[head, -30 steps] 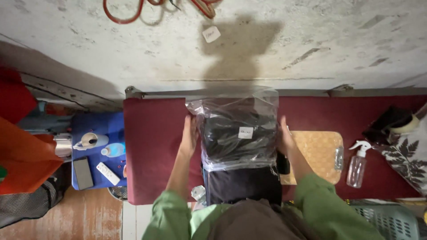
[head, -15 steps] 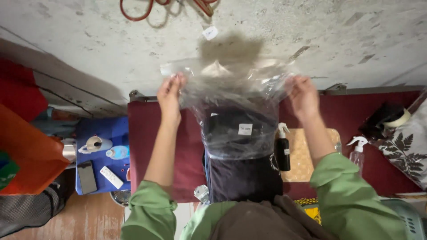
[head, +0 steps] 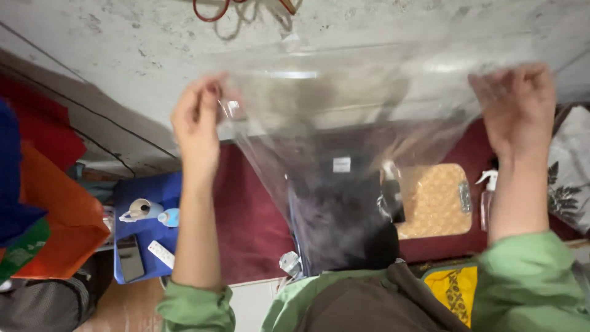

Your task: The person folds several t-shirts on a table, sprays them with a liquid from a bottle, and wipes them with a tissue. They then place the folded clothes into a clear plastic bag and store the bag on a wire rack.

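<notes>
Hands raised, we are holding a clear plastic bag (head: 362, 123) stretched wide between them above a maroon table (head: 246, 209). Our left hand (head: 198, 126), at nine o'clock of the bag, is pinching its upper left corner, fingers curled tight on the film. Our right hand (head: 515, 104), at three o'clock, is gripping the upper right corner with fingers closed on the plastic. The bag is hanging from both grips down toward six o'clock, where a dark folded garment (head: 341, 215) is lying on the table and showing through the film; we cannot tell whether the bag's lower end is touching it. At four o'clock of the garment we are seeing a tan patterned board (head: 433, 200), and just beyond it a spray bottle (head: 488, 197). At nine o'clock of the table a blue stool (head: 144, 230) is carrying a tape dispenser (head: 138, 210) and a phone (head: 130, 258).
</notes>
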